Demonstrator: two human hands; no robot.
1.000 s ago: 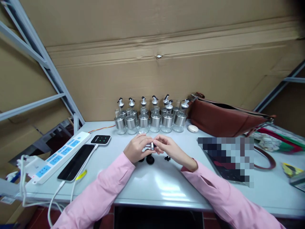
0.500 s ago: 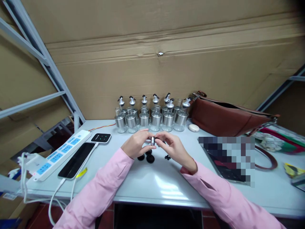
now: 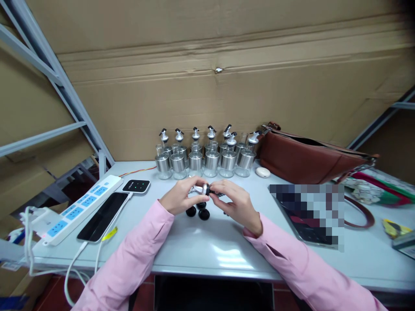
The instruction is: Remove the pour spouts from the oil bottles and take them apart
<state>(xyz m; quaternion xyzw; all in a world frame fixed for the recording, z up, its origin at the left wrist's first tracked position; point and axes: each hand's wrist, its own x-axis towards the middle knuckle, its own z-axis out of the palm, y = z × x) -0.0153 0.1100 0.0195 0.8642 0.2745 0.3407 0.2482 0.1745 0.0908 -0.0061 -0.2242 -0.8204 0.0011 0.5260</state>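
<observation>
While both hands meet over the tabletop (image 3: 207, 257): the pour spout (image 3: 204, 189) lies between them on its side, silver end to the left, black end (image 3: 209, 190) to the right, apparently lifted clear of the surface.
Left hand (image 3: 180, 197): fingers pinching the silver end, thumb on the near side.
Right hand (image 3: 238, 202): fingers pinching the black end; exact contact is partly hidden by the fingertips.
Black caps (image 3: 204, 214): three, loose on the tabletop, just near of the left hand; none held.
Small black pieces (image 3: 226, 213): at the right hand's near edge, mostly hidden; count cannot be told.
Bottles (image 3: 195, 163): upright in two rows at the far side; several carry similar spouts (image 3: 196, 132), several near ones have open necks.
Step in hand: judged to be work at the joint of silver and black; whether joining, turning or parting cannot be told.
Next move calls for: in my judgement, a firm left hold and the black end squared to the silver body by the right fingers, without slipping.
</observation>
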